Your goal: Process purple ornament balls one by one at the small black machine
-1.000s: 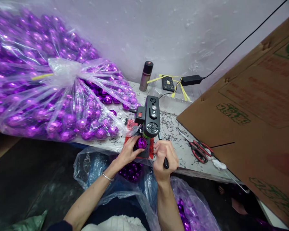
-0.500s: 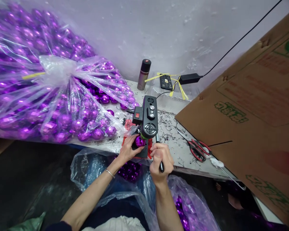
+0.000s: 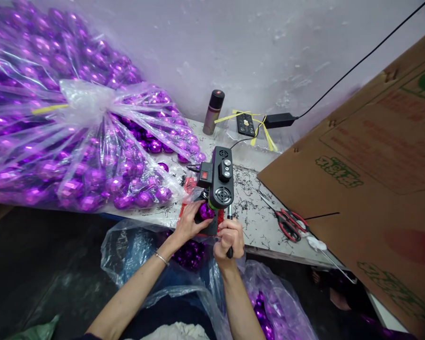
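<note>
A shiny purple bauble [image 3: 206, 211] sits beneath the head of a small black bench drill press [image 3: 222, 177]. My left hand [image 3: 189, 223] is closed round the bauble from the left, thumb at the front and fingers behind. The machine's head hides the top of the bauble, so the contact there cannot be seen. On the right, my right hand [image 3: 231, 240] is wrapped round the black grip of the press's lever [image 3: 230, 252]. Under the machine lie a dark base plate and red material [image 3: 220, 217].
A tied clear bag of purple baubles [image 3: 92, 141] fills the left. Red-handled scissors [image 3: 290, 224] lie by a cardboard box [image 3: 368, 179]. Behind stand a spray can [image 3: 213, 112] and a power adapter [image 3: 279, 120]. Black shavings litter the table [image 3: 251, 208]. An open plastic bag [image 3: 127, 245] hangs in front.
My right hand and the lever grip have shifted a little left and the lever's angle has changed. My left hand stays on the bauble. The view has moved slightly.
</note>
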Motion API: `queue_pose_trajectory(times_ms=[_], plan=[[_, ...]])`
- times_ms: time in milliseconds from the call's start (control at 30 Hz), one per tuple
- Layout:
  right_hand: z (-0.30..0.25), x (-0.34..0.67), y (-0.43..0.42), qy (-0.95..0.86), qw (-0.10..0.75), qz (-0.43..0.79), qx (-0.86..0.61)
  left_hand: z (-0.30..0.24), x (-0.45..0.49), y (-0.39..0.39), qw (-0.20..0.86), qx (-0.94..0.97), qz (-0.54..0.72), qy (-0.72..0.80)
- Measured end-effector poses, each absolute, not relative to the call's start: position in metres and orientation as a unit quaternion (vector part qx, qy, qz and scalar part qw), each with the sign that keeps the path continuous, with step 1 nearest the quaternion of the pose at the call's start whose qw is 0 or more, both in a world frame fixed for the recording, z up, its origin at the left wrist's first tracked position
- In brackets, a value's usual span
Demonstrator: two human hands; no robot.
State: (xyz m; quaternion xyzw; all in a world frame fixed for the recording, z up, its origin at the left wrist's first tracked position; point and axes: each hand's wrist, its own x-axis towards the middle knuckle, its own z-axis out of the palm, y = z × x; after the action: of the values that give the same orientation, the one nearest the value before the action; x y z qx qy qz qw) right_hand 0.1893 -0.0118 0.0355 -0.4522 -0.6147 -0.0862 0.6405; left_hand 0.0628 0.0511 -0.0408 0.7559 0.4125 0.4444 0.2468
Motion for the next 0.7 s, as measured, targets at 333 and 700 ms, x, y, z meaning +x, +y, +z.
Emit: queue_pose_trajectory(times_ms=[333,700], plan=[[0.030,0.188,-0.011,-0.608,0.636,-0.086,-0.467,-0.044,0.064,0.053,0.249,0.754,0.447,0.412],[0.024,0.184,-0.004,-0.586,0.668,-0.091,-0.449,-0.047,0.064,0.056,0.264,0.747,0.456,0.407]])
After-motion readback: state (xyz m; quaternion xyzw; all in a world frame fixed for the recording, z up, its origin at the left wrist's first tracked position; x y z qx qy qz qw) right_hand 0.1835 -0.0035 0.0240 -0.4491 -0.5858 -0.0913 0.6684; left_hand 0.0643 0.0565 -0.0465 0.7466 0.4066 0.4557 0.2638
